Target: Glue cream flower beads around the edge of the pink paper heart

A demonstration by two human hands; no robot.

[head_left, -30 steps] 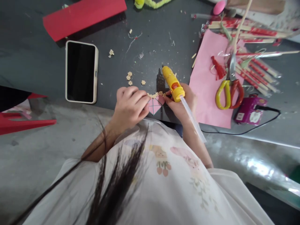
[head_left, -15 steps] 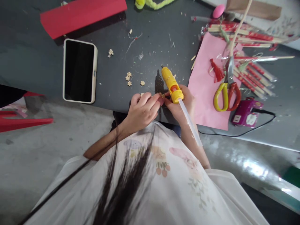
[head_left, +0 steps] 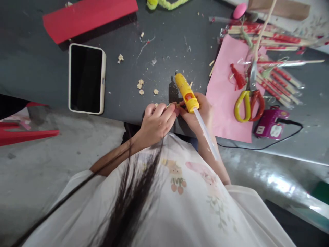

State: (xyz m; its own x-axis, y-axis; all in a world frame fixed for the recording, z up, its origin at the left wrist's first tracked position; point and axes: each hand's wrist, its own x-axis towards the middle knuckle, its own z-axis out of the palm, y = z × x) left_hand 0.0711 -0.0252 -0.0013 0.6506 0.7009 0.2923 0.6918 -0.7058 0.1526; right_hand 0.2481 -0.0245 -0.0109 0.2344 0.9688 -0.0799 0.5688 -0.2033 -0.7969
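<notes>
My right hand point(head_left: 199, 115) is closed around a yellow hot glue gun point(head_left: 187, 92), its nozzle pointing away from me over the table. A long translucent glue stick point(head_left: 207, 133) sticks out of the gun's back end toward my body. At the table's front edge, my left hand point(head_left: 159, 123) has its fingers bent and pressed together. Its fingertips hold a small beige flower-shaped piece point(head_left: 177, 104), mostly hidden, close to my right fingertips. Beyond the left hand lie several loose beige flower pieces point(head_left: 140, 84), a single one point(head_left: 156, 91) apart from them.
A white-edged tablet point(head_left: 86, 79) and a red folded card box point(head_left: 89, 19) are on the left. On the right, pink paper point(head_left: 223, 82) lies under scissors point(head_left: 249, 103) and a red tassel point(head_left: 238, 77), near wrapped sticks point(head_left: 280, 85) and a purple box point(head_left: 271, 123) with a black cable.
Almost nothing differs. The glue gun and both hands stay together at the table edge, with only a very slight shift to the left in view.
</notes>
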